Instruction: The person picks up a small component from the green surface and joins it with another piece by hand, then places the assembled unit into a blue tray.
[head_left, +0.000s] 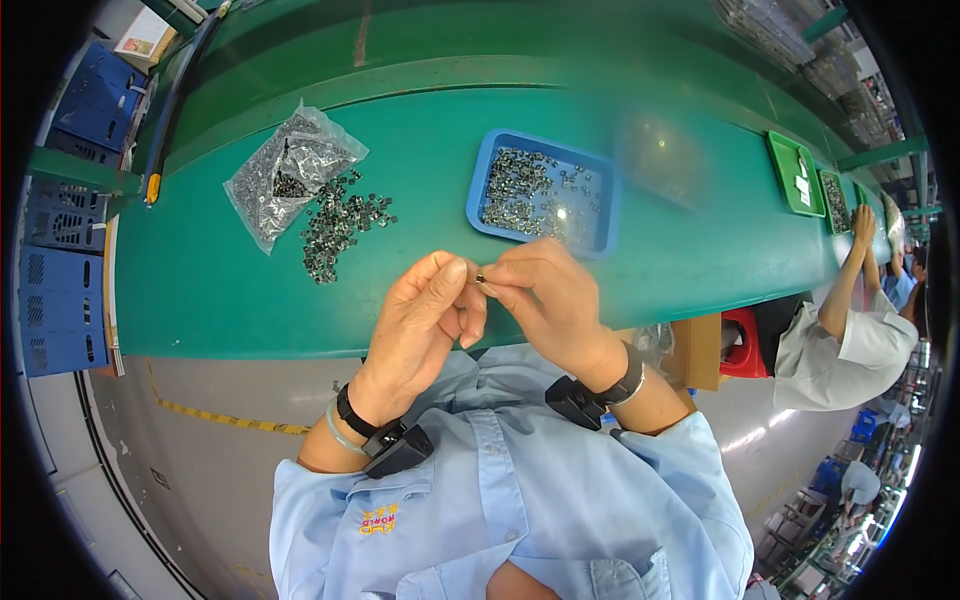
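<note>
Above the table's near edge my two hands meet, fingertip to fingertip. Thumb and forefinger of my right hand [548, 298] pinch a small dark, shiny part [481, 279]. My left hand [425, 312] is closed, its thumb pressed against the forefinger right beside that part; whatever it grips is hidden. Beyond my left hand lies a loose heap of small black and silvery parts [335, 228]. A clear plastic bag [290, 172] of similar parts rests against the heap. Past my right hand stands a blue tray [477, 180] with many small metallic parts inside, thickest on its left side.
The green table [220, 300] runs across in front of me. Farther right are a green tray [795, 175] and a co-worker in a pale shirt [840, 350]. Blue crates [65, 310] stand at the left. A cardboard box [697, 352] and a red stool [745, 343] are below the table.
</note>
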